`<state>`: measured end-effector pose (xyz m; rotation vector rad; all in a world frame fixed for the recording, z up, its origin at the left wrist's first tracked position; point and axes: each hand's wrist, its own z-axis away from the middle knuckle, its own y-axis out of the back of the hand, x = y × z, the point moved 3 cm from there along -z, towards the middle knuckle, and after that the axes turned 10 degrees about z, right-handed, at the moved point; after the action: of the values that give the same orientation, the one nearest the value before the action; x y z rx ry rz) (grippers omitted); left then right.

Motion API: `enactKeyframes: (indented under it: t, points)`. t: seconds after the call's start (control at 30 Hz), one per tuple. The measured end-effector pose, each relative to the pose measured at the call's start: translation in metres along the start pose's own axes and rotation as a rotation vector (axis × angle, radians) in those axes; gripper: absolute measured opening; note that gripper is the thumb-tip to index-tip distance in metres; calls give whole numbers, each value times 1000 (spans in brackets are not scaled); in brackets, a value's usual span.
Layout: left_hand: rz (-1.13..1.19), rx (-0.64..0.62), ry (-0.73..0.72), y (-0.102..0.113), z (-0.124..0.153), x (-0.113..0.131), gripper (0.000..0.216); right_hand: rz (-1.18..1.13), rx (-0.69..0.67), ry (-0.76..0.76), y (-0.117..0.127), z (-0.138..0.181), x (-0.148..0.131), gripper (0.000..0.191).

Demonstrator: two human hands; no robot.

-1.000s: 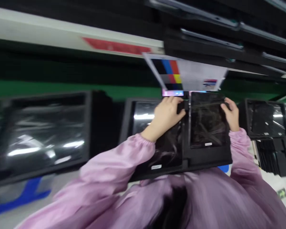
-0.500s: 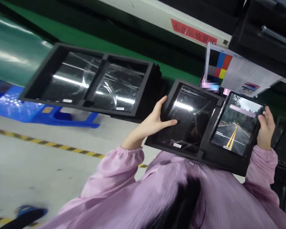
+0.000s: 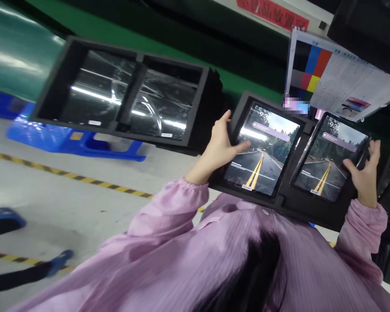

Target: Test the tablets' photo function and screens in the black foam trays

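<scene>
The left tablet [image 3: 263, 151], dark half a second ago, now glows with the same road picture as the right tablet [image 3: 331, 156] beside it, both lying in our black tray [image 3: 313, 211]. Our left grip [image 3: 220, 141] spreads wide at the tray's left edge and our right grip [image 3: 365, 175] is spread wide by the right tablet's edge, though we cannot tell whether either thumb touches the glass. Around us are a green tabletop [image 3: 107, 30], a second tray [image 3: 197, 106] holding dark screens, a printed chart [image 3: 344, 82], a blue stool [image 3: 42, 134], striped tape [image 3: 74, 176] on the pale floor [image 3: 107, 234] and another person's shoes [image 3: 60, 262].
</scene>
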<state>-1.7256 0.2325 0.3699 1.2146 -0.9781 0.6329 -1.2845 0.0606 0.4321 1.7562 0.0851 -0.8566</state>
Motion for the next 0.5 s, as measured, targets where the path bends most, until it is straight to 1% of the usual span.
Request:
enactKeyframes:
  t: [0.03,0.07,0.1,0.13,0.2,0.27,0.33,0.4,0.5]
  points:
    - [22,62,12,-2,-1,0,97,-52,40,-33,1,0,-1,107]
    - [45,98,20,-2,-1,0,85,-97,58,-58,2,2,-2,95]
    - [64,102,25,-2,1,0,78,-130,53,-68,2,5,-3,91]
    - [78,73,25,0,5,1,78,-147,25,-62,3,9,-5,94]
    - [83,-42,11,5,16,3,92,-125,-63,-16,5,21,-8,112]
    - [58,-166,-27,12,30,6,116,-33,-141,41,7,37,-10,130]
    - [22,-248,-79,18,44,8,137,84,-188,88,8,55,-13,137]
    - [-24,-278,-114,21,56,9,151,162,-210,112,7,70,-17,139]
    - [-117,-285,-120,19,68,8,158,220,-241,86,0,85,-23,143]
